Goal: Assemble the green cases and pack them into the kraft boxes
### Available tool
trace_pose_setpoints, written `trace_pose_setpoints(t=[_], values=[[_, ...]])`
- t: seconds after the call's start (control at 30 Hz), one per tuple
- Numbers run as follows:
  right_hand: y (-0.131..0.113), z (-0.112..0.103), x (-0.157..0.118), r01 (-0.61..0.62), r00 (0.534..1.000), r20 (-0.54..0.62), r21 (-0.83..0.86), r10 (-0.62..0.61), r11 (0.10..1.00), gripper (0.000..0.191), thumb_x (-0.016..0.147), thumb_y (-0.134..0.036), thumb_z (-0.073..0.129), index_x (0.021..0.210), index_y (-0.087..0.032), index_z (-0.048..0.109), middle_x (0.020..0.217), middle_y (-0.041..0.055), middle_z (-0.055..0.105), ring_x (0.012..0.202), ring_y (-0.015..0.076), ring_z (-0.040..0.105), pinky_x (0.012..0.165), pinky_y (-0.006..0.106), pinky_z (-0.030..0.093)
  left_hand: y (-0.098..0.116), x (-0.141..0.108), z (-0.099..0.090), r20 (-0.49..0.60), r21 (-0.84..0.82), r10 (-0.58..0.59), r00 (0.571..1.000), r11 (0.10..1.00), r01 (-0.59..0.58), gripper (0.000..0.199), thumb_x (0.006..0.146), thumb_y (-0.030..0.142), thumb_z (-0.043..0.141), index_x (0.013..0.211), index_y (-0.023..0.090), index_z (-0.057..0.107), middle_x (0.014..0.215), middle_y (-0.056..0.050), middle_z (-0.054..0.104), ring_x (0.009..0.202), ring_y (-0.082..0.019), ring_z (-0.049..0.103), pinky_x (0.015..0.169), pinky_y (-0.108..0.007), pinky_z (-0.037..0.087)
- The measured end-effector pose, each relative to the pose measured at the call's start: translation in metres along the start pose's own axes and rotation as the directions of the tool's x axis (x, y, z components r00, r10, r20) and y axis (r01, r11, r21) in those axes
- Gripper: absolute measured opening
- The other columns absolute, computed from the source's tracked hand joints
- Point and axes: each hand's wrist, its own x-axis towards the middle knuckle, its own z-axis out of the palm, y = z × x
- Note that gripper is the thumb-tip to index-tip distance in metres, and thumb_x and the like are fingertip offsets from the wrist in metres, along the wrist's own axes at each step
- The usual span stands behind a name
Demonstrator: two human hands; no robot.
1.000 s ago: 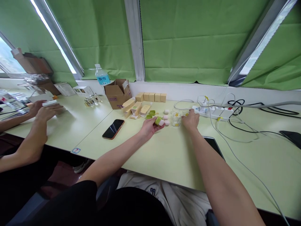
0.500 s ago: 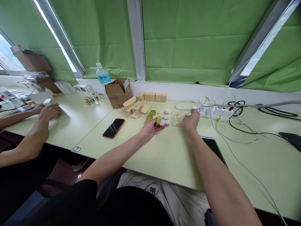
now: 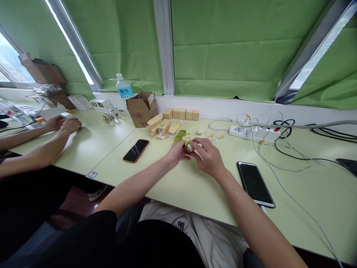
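My left hand (image 3: pixel 176 152) is closed around a small green-and-white piece (image 3: pixel 189 146), a green shell with a rounded white part in it. The fingers of my right hand (image 3: pixel 208 155) press on its white side, covering much of it. What else may lie under those fingers is hidden. Just beyond my hands sit two small green parts (image 3: pixel 179 137) and a white rounded block (image 3: pixel 199 131). Several clear rings with yellow marks (image 3: pixel 220 136) lie behind my right hand.
Opened small cartons (image 3: pixel 163 128) and a brown cardboard box (image 3: pixel 141 111) stand at the back. Phones (image 3: pixel 136 150) (image 3: pixel 256 184) lie left and right of my arms. A power strip (image 3: pixel 253 133) with cables is at back right. Another person's hands (image 3: pixel 69 124) work at the left.
My right hand has come left from beside the clear rings to the piece in my left hand. The right-hand phone is now uncovered. The other person's hands have shifted slightly right.
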Motion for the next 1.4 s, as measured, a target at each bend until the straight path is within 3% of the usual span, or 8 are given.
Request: trace_pose_setpoints(t=[0.17, 0.27, 0.4, 0.53, 0.8, 0.97, 1.13, 1.4], values=[[-0.001, 0.001, -0.003, 0.051, 0.999, -0.007, -0.076, -0.052, 0.996, 0.041, 0.109, -0.017, 0.054, 0.148, -0.024, 0.067, 0.125, 0.0170, 0.075, 0.109, 0.0297, 0.072, 0.080, 0.042, 0.065, -0.002, 0.000, -0.001, 0.059, 0.105, 0.017, 0.998, 0.994, -0.023, 0.029, 0.091, 0.045, 0.072, 0.087, 0.016, 0.072, 0.071, -0.005, 0.069, 0.064, -0.018, 0.069, 0.055, -0.028, 0.058], [-0.002, 0.001, -0.005, 0.026, 0.999, -0.045, -0.072, -0.030, 0.997, 0.037, 0.112, -0.023, 0.056, 0.147, -0.023, 0.067, 0.126, 0.0177, 0.074, 0.105, 0.0274, 0.074, 0.078, 0.039, 0.065, -0.002, -0.001, -0.003, 0.085, 0.077, 0.157, 0.984, 0.984, -0.163, 0.040, 0.096, 0.054, 0.070, 0.108, 0.016, 0.075, 0.088, -0.009, 0.075, 0.078, -0.022, 0.073, 0.061, -0.030, 0.062], [-0.002, 0.001, -0.006, -0.056, 0.991, -0.119, 0.001, 0.056, 0.998, 0.037, 0.112, -0.029, 0.059, 0.147, -0.021, 0.067, 0.126, 0.0180, 0.071, 0.102, 0.0267, 0.074, 0.079, 0.039, 0.067, -0.005, -0.002, -0.005, 0.205, 0.103, 0.458, 0.865, 0.869, -0.484, 0.057, 0.098, 0.063, 0.072, 0.140, 0.023, 0.068, 0.118, -0.010, 0.078, 0.102, -0.022, 0.076, 0.079, -0.030, 0.065], [0.000, 0.004, -0.008, -0.155, 0.976, -0.149, 0.047, 0.161, 0.987, 0.035, 0.112, -0.030, 0.058, 0.144, -0.021, 0.070, 0.117, 0.0155, 0.069, 0.099, 0.0262, 0.073, 0.077, 0.039, 0.067, -0.014, 0.001, -0.004, 0.354, 0.142, 0.496, 0.793, 0.809, -0.570, 0.062, 0.098, 0.066, 0.072, 0.140, 0.020, 0.070, 0.130, -0.014, 0.075, 0.099, -0.022, 0.075, 0.083, -0.034, 0.067], [0.001, 0.010, -0.014, -0.245, 0.967, -0.057, 0.056, 0.248, 0.968, 0.034, 0.112, -0.031, 0.055, 0.142, -0.023, 0.069, 0.126, 0.0165, 0.068, 0.100, 0.0272, 0.074, 0.079, 0.042, 0.067, -0.024, -0.002, 0.001, 0.287, 0.254, 0.478, 0.831, 0.798, -0.547, 0.047, 0.105, 0.053, 0.065, 0.138, 0.020, 0.071, 0.118, -0.010, 0.076, 0.081, -0.016, 0.072, 0.066, -0.027, 0.064], [-0.003, 0.011, -0.013, -0.290, 0.956, 0.003, 0.114, 0.292, 0.950, 0.031, 0.109, -0.027, 0.054, 0.137, -0.023, 0.067, 0.126, 0.0155, 0.069, 0.105, 0.0292, 0.073, 0.082, 0.043, 0.066, -0.023, -0.008, 0.001, 0.262, 0.457, 0.495, 0.829, 0.692, -0.558, 0.033, 0.110, 0.039, 0.053, 0.130, 0.020, 0.073, 0.086, -0.002, 0.073, 0.065, -0.015, 0.065, 0.061, -0.025, 0.053], [-0.007, 0.017, -0.011, -0.306, 0.951, -0.007, 0.115, 0.309, 0.945, 0.026, 0.107, -0.024, 0.052, 0.129, -0.023, 0.066, 0.124, 0.0148, 0.070, 0.101, 0.0276, 0.072, 0.078, 0.040, 0.064, -0.021, -0.009, 0.001, 0.231, 0.597, 0.505, 0.832, 0.602, -0.531, 0.029, 0.108, 0.026, 0.045, 0.117, 0.021, 0.073, 0.075, -0.001, 0.068, 0.066, -0.019, 0.064, 0.068, -0.029, 0.051], [-0.011, 0.029, -0.009, -0.346, 0.937, -0.019, 0.055, 0.348, 0.937, 0.023, 0.108, -0.025, 0.048, 0.122, -0.021, 0.065, 0.119, 0.0150, 0.068, 0.093, 0.0274, 0.069, 0.071, 0.039, 0.058, -0.021, -0.007, 0.003, 0.158, 0.602, 0.465, 0.871, 0.654, -0.458, 0.023, 0.105, 0.020, 0.047, 0.102, 0.022, 0.070, 0.068, 0.000, 0.066, 0.062, -0.022, 0.058, 0.068, -0.032, 0.045]])
